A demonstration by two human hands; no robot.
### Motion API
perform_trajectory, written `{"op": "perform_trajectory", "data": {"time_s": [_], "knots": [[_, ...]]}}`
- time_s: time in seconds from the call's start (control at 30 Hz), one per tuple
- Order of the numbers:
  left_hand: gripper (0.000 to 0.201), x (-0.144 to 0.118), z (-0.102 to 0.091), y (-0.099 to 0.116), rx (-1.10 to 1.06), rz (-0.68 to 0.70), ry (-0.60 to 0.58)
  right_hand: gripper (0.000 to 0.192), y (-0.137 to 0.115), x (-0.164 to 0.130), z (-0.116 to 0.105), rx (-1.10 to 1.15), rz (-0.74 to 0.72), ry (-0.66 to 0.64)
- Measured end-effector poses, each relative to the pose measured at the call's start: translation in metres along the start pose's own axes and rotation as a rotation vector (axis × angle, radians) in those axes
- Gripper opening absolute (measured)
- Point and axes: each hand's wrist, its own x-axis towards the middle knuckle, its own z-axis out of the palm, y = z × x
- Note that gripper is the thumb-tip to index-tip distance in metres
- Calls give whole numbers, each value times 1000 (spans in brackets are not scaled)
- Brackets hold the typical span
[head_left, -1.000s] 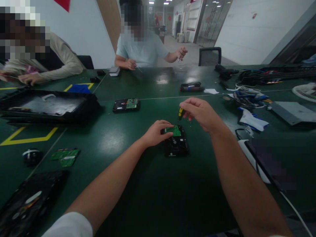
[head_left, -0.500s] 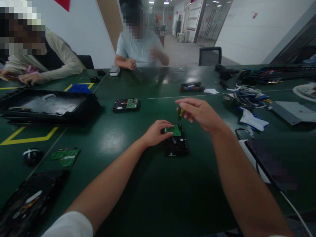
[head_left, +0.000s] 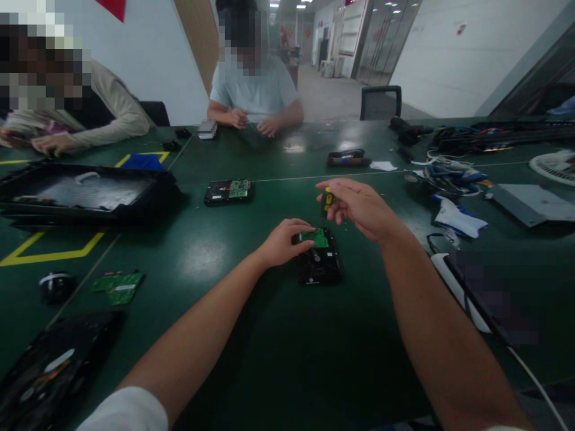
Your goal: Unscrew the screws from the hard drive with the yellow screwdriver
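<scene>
While gripped, screwdriver (head_left: 327, 202) above drive (head_left: 319, 263)

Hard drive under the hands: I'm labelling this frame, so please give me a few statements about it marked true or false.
1. The left hand rests on the hard drive. True.
2. The right hand is empty. False: it holds a small yellow and black screwdriver.
3. The drive's green circuit board faces up. True.
4. A second hard drive is stacked on it. False: that one lies apart, farther up the green table.
</scene>
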Motion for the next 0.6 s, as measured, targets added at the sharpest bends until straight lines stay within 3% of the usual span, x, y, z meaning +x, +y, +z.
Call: {"op": "perform_trajectory", "data": {"time_s": [0.13,0.3,0.6], "knots": [[40,0,1,-2,-3,-7,-6,17,-3,-1,-1,-95,-33,70],[40,-1,0,-2,-10,-6,-1,15,-4,1,-2,-83,28,190],[39,-1,0,2,-12,-12,4,23,0,0,-2,36,1,55]]}}
